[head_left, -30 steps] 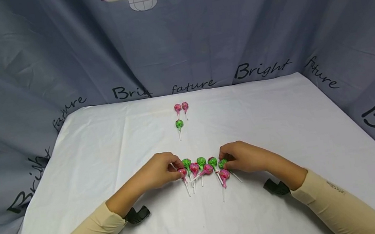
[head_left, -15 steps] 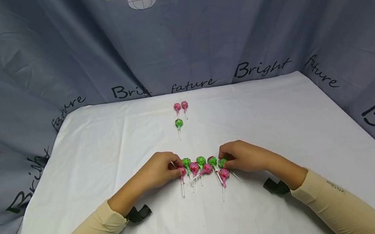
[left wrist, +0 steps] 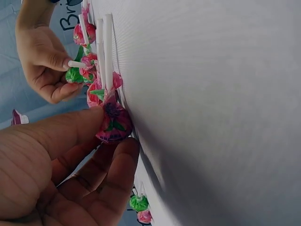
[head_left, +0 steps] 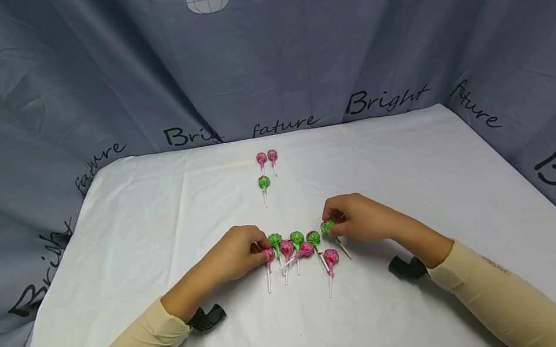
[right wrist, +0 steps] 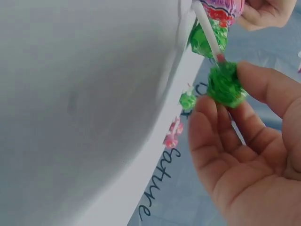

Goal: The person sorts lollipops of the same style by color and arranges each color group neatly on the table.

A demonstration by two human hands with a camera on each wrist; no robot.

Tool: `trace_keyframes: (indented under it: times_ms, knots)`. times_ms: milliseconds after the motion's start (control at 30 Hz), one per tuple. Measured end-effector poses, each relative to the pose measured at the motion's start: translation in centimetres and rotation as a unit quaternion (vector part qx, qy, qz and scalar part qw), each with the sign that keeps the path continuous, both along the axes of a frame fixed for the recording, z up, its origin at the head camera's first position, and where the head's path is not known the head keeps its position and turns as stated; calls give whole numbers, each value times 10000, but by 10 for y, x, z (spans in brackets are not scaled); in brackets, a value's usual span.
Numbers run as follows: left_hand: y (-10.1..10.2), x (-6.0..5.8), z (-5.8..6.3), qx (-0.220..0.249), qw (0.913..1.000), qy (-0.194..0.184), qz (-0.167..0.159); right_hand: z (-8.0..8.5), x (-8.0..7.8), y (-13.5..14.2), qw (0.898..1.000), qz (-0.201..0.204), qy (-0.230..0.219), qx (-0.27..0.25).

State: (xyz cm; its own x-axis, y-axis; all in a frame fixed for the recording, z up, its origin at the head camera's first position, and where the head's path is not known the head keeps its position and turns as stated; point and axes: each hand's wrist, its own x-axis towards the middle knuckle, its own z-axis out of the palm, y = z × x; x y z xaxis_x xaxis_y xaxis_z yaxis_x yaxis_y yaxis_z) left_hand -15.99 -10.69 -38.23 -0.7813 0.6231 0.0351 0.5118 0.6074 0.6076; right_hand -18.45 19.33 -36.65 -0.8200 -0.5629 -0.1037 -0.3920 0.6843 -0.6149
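Note:
My left hand (head_left: 238, 252) pinches the wrapped head of a pink lollipop (left wrist: 115, 125) at the left end of a loose cluster. Its white stick points toward me in the head view. The right hand (head_left: 361, 218) holds a green lollipop (right wrist: 225, 84) by its head between thumb and fingers, at the cluster's right end, the stick slanting down to the right. Between the hands lie several green and pink lollipops, among them a green lollipop (head_left: 296, 238), a sideways pink lollipop (head_left: 305, 250) and, nearer me, another pink lollipop (head_left: 331, 257).
Farther back on the white tablecloth (head_left: 389, 169) lie two pink lollipops (head_left: 261, 158) side by side, with a green lollipop (head_left: 264, 182) in front of them. A grey-blue printed curtain (head_left: 292, 47) rises behind and around the table.
My right hand has moved back, away from me, carrying the green lollipop off from the pink one near it. In the left hand, the pink lollipop's stick has swung slightly left.

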Motion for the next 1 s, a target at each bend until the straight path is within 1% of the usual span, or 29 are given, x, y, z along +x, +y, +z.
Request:
trace_keyframes:
  times_ms: [233, 367, 467, 633, 767, 1000]
  knots:
    - [1, 1, 1, -13, 10000, -7, -47, 4, -14, -4, 9988, -134, 189, -429]
    - [2, 1, 1, -36, 10000, -2, -67, 4, -26, -9, 9984, -91, 259, -497]
    - [2, 0, 1, -52, 10000, 21, -76, 4, -36, -13, 9984, -138, 273, -480]
    - [2, 0, 0, -73, 9999, 71, -72, 2, -54, -21, 9979, -340, 99, -537]
    - [2, 0, 0, -76, 9999, 98, -78, -1, -68, -30, 9962, -611, -132, -602]
    - [2, 2, 2, -114, 9998, 113, -86, -10, -93, -49, 9918, -1028, -322, -686]
